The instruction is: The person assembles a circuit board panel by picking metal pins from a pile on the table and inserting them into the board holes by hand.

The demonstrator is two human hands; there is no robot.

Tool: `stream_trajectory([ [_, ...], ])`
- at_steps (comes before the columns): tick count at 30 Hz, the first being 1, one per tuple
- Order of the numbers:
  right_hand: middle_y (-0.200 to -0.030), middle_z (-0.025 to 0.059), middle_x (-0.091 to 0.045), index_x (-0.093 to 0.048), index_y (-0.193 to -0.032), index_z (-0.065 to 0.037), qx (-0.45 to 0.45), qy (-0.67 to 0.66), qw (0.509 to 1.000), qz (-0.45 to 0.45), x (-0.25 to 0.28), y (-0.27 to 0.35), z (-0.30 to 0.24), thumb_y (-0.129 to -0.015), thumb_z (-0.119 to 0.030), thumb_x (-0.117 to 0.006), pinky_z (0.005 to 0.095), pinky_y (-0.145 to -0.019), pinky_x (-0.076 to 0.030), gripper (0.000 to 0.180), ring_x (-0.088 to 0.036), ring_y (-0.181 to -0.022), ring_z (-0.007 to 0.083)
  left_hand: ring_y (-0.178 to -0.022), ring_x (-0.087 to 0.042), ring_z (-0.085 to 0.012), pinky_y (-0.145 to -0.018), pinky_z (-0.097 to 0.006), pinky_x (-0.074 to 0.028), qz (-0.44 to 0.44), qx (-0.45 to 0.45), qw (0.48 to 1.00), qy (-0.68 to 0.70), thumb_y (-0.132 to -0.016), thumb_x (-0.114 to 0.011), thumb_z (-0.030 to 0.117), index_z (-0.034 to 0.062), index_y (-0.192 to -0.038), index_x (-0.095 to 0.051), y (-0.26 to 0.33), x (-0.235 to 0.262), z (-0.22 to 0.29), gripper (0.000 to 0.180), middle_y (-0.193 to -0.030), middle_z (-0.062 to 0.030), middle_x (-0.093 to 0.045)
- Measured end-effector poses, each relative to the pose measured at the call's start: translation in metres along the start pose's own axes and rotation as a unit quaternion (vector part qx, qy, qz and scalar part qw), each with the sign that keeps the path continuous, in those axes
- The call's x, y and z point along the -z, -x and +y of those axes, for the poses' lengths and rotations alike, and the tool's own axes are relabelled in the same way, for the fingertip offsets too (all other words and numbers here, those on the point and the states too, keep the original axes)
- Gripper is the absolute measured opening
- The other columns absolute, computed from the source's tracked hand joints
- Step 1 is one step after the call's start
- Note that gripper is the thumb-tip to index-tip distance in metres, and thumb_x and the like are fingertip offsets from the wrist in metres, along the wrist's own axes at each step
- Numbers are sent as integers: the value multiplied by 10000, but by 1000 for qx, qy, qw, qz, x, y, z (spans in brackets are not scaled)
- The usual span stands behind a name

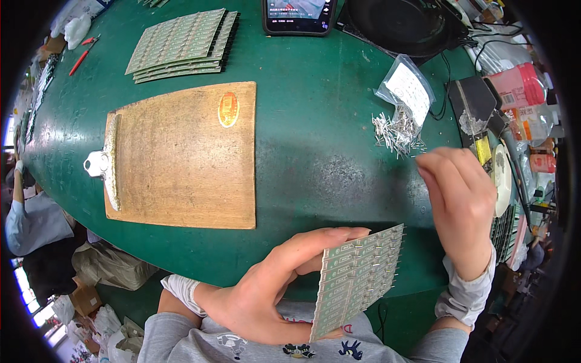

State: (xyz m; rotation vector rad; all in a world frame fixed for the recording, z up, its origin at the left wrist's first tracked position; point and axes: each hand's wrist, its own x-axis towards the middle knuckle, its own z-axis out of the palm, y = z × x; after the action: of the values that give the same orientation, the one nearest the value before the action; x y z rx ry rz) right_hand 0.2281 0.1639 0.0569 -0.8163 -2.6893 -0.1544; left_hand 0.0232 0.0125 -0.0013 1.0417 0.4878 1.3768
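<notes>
My left hand grips a green circuit board panel by its opposite edges, tilted up in front of my body. Rows of thin metal pins stick out along the panel's right side. My right hand is raised to the right of the panel, thumb and fingertips pinched together. Whatever those fingertips hold, if anything, is too small to make out. Just beyond them lies a heap of small metal pins, spilling from a clear plastic bag with a white label.
A wooden clipboard lies left of centre on the green table. Behind it are stacked circuit boards and red-handled pliers. A phone and a black round dish stand at the back. Bottles crowd the right edge.
</notes>
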Motion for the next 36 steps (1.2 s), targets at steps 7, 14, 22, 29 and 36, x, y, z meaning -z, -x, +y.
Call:
stream_trajectory([
  [7, -843, 77, -561, -594, -876, -22, 57, 119, 988, -84, -6, -6, 7, -663, -68, -625, 328, -607, -497, 220, -581, -761, 220, -1382, -367, -322, -1136, -423, -334, 2, 7, 1000, 8, -743, -783, -64, -55, -1461, -186, 0, 0, -1, 934, -1498, -283, -283],
  [14, -845, 74, -554, -585, -857, -19, 81, 82, 991, -74, -3, -10, 5, -647, -82, -618, 314, -575, -496, 222, -578, -755, 221, -1380, -369, -326, -1136, -420, -334, 5, 10, 1000, 10, -742, -785, -60, -57, -1462, -182, 0, 0, 1, 940, -1499, -283, -278],
  [22, -870, 174, -661, -681, -863, 31, 117, -227, 965, 56, 19, -1, -39, -610, -82, -668, 300, -577, -554, 278, -661, -698, 247, -1311, -451, -386, -1025, -465, -470, -24, 28, 996, -83, -592, -908, -23, 74, -1476, -142, -2, 4, 5, 1174, -1441, -351, -315],
  [29, -913, 87, -633, -725, -873, -11, 84, -468, 880, 0, 9, 4, -40, -625, -35, -708, 288, -618, -525, 250, -603, -724, 202, -1272, -496, -377, -1022, -467, -465, -10, 33, 993, -113, -557, -947, 57, 65, -1439, -206, -5, 2, 10, 1152, -1395, -353, -390],
  [36, -922, 53, -615, -736, -876, -38, 50, -475, 878, -14, 1, 6, -45, -567, -11, -743, 291, -621, -507, 310, -579, -737, 199, -1257, -509, -384, -1019, -462, -468, -6, 32, 993, -110, -560, -947, 63, 65, -1436, -214, -3, 3, 8, 1143, -1389, -354, -397],
])
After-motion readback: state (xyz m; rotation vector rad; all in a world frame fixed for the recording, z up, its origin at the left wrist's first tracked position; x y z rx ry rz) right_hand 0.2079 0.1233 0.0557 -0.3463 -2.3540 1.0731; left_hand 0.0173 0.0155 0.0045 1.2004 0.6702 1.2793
